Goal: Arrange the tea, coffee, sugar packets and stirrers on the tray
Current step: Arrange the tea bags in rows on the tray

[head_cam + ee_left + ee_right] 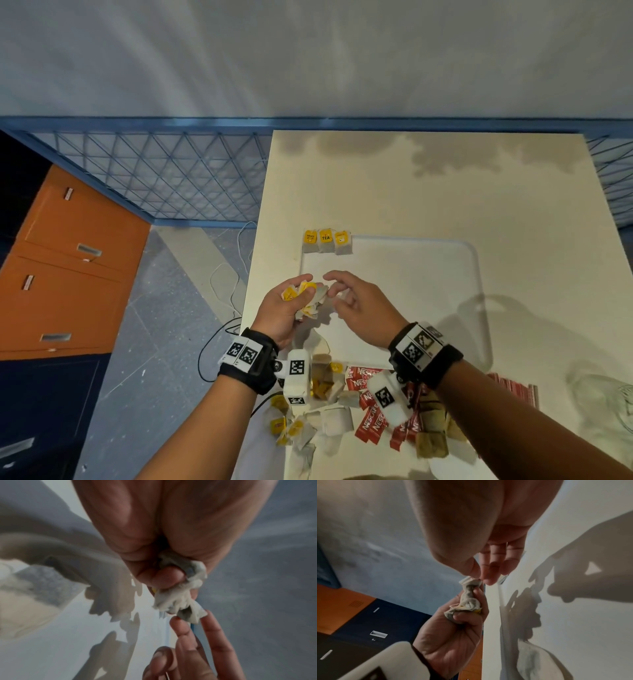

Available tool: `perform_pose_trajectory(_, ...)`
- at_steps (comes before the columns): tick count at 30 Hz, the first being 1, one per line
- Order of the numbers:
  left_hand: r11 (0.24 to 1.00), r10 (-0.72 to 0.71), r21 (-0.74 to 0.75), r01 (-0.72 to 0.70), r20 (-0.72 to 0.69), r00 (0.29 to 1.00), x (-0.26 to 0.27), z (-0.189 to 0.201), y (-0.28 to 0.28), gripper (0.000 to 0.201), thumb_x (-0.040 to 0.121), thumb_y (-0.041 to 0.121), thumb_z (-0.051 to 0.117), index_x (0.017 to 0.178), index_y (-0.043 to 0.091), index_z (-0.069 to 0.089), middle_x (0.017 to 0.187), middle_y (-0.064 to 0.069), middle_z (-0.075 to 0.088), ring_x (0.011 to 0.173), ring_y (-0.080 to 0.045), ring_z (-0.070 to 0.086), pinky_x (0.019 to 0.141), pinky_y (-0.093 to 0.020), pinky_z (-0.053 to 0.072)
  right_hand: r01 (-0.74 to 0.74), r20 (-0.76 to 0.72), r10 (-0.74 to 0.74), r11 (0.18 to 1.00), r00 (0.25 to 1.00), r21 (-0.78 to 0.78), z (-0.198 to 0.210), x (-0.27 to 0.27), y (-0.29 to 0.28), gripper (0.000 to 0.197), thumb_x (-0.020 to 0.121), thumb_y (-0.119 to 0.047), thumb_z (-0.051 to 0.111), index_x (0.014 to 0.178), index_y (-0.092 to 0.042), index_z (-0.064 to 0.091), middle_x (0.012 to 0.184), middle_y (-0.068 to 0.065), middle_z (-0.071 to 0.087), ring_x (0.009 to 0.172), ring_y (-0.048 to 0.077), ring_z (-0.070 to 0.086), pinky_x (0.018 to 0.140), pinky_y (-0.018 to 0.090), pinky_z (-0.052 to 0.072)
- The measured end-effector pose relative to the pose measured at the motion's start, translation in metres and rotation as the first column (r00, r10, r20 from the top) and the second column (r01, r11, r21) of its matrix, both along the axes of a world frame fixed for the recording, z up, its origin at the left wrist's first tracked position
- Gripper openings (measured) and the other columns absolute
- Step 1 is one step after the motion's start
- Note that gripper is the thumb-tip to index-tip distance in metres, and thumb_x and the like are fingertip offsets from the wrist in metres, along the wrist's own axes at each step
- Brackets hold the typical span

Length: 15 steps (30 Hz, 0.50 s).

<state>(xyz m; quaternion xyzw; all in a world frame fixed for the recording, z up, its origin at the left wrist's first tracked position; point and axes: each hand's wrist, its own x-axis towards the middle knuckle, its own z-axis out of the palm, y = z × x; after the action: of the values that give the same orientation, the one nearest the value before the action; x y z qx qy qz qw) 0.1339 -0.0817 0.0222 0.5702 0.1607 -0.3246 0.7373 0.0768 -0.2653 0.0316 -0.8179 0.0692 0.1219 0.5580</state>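
Low and left of centre in the head view, the left hand point(286, 308) is curled around a crumpled bunch of tea bags point(305, 297), their yellow tags poking out between thumb and fingers. The right hand point(359, 305) meets it from the right, thumb and fingertips point(489, 580) pinching the free end of one bag at the top of the bunch; the right wrist view shows that pinch plainly, with the left hand point(453, 632) gripping the bundle point(467, 601) below it. In the left wrist view the same white paper wad point(180, 599) sticks out from the left hand's curled fingers, and the right hand's fingers point(181, 627) touch its lower end.

Both hands hang over the left edge of the white tray point(445, 274), which lies on the cream worktop point(411, 178). Three tea bags point(327, 241) with yellow tags sit side by side in a row at the tray's upper left corner.

Along the lower edge of the frame, under the wrists, a loose heap lies on the worktop: more tea bags point(329, 418), red coffee sachets point(371, 423) and brownish packets point(433, 435). Orange cabinets point(68, 260) stand at the left of the frame.
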Motion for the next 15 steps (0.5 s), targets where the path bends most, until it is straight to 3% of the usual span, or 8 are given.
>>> perform_pose_trajectory(2,1.000,0.004,0.010,-0.004,0.010,1.000,-0.004,0.004,0.001,0.029,0.087,0.015,0.073,0.115,0.013,0.069,0.094,-0.012,0.074,0.076,-0.023,0.069,0.061,-0.029,0.055,-0.013,0.053,0.014,1.000,0.999,-0.011,-0.001,-0.005,0.003,0.046,0.093,-0.004,0.057,0.130,-0.032,0.060,0.101,-0.010,0.061,0.060,0.027,0.053,0.063,0.027,0.049)
perform_pose_trajectory(4,1.000,-0.005,0.017,0.005,0.021,1.000,-0.007,0.005,0.002,0.033,0.079,0.019,0.077,0.111,0.014,0.070,0.093,-0.012,0.074,0.076,-0.023,0.069,0.064,-0.030,0.055,-0.026,0.100,0.031,0.999,0.995,-0.046,-0.001,-0.008,0.005,0.038,0.092,-0.008,0.063,0.123,-0.030,0.066,0.099,-0.010,0.059,0.061,0.013,0.049,0.066,0.020,0.044)
perform_pose_trajectory(6,1.000,-0.004,0.031,0.003,0.032,0.999,-0.012,0.005,0.003,0.033,0.080,0.016,0.078,0.111,0.012,0.067,0.091,-0.012,0.072,0.073,-0.023,0.069,0.062,-0.029,0.054,-0.028,0.112,0.035,0.997,0.993,-0.070,0.002,-0.011,0.006,0.028,0.092,-0.014,0.067,0.115,-0.029,0.070,0.097,-0.008,0.060,0.065,0.008,0.050,0.067,0.020,0.042)
perform_pose_trajectory(10,0.999,0.025,0.027,-0.026,0.026,0.999,-0.022,0.009,0.004,0.037,0.077,0.026,0.079,0.103,0.008,0.059,0.083,-0.012,0.067,0.063,-0.019,0.064,0.049,-0.023,0.048,0.011,0.148,0.004,0.995,0.989,-0.099,0.005,-0.020,0.010,0.015,0.090,-0.019,0.072,0.102,-0.027,0.074,0.094,-0.007,0.063,0.069,0.005,0.053,0.072,0.033,0.049)
perform_pose_trajectory(15,0.998,-0.060,0.005,0.060,0.021,0.998,-0.037,0.011,0.010,0.036,0.081,0.025,0.076,0.105,-0.001,0.069,0.075,-0.013,0.064,0.064,-0.023,0.061,0.052,-0.025,0.048,0.031,0.218,0.013,0.980,0.976,-0.197,0.004,-0.035,0.014,0.011,0.092,-0.025,0.071,0.101,-0.029,0.073,0.091,-0.009,0.060,0.071,-0.004,0.051,0.069,0.026,0.043)
